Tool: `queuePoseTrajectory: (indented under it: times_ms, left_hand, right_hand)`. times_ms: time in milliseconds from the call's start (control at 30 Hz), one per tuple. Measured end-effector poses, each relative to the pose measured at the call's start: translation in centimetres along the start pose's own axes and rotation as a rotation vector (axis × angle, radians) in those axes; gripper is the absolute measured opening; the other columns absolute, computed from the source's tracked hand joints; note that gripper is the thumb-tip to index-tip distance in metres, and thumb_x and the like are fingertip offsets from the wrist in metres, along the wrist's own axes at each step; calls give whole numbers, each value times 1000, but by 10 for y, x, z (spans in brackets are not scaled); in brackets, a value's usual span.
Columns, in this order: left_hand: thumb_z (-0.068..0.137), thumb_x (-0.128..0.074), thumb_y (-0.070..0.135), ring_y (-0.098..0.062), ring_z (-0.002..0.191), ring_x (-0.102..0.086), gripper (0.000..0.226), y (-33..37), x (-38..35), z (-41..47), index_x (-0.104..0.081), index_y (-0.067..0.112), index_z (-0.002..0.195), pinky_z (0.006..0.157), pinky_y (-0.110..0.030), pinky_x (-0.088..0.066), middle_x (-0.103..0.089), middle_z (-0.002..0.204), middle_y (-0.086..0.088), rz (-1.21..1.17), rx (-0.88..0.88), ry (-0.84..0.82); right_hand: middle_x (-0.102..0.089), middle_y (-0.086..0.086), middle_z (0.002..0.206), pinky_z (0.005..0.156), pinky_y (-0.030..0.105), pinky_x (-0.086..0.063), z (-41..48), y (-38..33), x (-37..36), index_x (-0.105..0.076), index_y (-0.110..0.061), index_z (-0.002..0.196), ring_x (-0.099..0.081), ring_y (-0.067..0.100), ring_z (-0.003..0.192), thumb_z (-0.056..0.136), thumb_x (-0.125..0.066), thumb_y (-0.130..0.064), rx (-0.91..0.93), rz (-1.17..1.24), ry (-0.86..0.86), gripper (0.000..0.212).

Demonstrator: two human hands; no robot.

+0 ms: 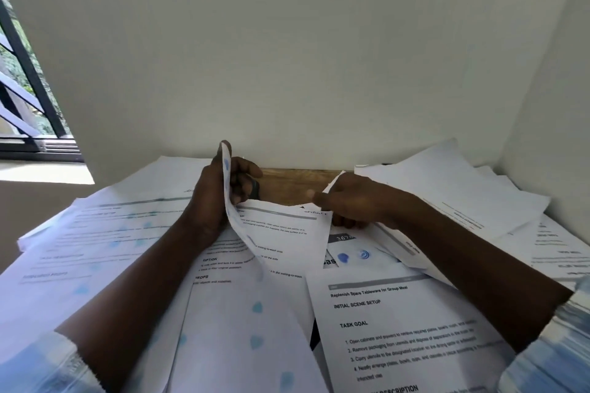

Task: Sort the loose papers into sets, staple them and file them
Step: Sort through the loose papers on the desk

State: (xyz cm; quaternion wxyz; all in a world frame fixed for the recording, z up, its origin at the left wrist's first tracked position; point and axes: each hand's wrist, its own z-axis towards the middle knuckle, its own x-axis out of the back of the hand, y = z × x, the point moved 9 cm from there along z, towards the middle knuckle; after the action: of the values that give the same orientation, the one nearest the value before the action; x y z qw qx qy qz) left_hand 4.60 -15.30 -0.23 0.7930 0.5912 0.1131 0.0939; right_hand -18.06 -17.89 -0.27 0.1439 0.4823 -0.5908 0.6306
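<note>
Loose printed papers cover the wooden table [297, 183]. My left hand [212, 198] grips a curled sheet with blue dots [242, 265] by its top edge, lifting it upright at the centre. A small dark object shows under its fingers; what it is I cannot tell. My right hand [348, 201] pinches the top right corner of a printed page [281, 233] lying beneath. A sheet headed "Replenish Spare Tableware for Group Meal" [405, 329] lies in front at the right. No stapler or file is in view.
More papers lie piled at the left [95, 233] and at the right [463, 195] against the white wall [287, 57]. A window with dark bars [25, 89] is at the far left. The table's left edge drops to the floor.
</note>
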Motion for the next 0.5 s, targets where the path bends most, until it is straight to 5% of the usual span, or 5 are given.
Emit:
queuePoseTrajectory:
  times_ms: [133, 233, 300, 400, 500]
  left_hand:
    - [111, -20, 53, -11, 59, -50, 74, 8, -10, -5, -79, 19, 83, 56, -24, -39, -59, 64, 0, 97, -50, -103]
    - [102, -26, 68, -24, 69, -58, 83, 16, -18, -21, -70, -3, 97, 59, -22, -49, -56, 76, -17, 0, -13, -100]
    - [94, -36, 81, -32, 79, -60, 93, 16, -20, -25, -68, -6, 98, 73, -33, -51, -62, 84, -23, 8, -28, -119]
    - [90, -30, 87, -33, 91, -71, 88, 16, -18, -21, -77, 12, 94, 95, -49, -53, -77, 94, -11, 240, -71, -137]
    - [102, -28, 72, -15, 81, -69, 73, 20, -25, -26, -79, 25, 81, 88, -41, -50, -76, 81, 4, 205, -100, -141]
  right_hand:
    - [-63, 0, 67, 57, 25, -43, 2, -1, 6, -66, -11, 74, -56, 15, 63, 89, -78, -31, 51, 110, 36, 28]
    - [-65, 2, 68, 68, 29, -45, -3, -11, 28, -66, -9, 69, -56, 12, 67, 80, -85, -23, 131, 107, 206, 25]
    - [-69, 3, 68, 66, 30, -48, -9, -24, 32, -71, -3, 77, -61, 13, 65, 81, -84, -25, 188, 117, 238, 26]
    - [-75, 3, 71, 53, 25, -50, -17, -41, 30, -71, -6, 81, -71, 15, 59, 86, -81, -27, 229, 222, 218, 24]
    - [-75, 9, 74, 56, 25, -56, -22, -60, 17, -67, -6, 87, -72, 20, 62, 95, -74, -23, 298, 598, 67, 20]
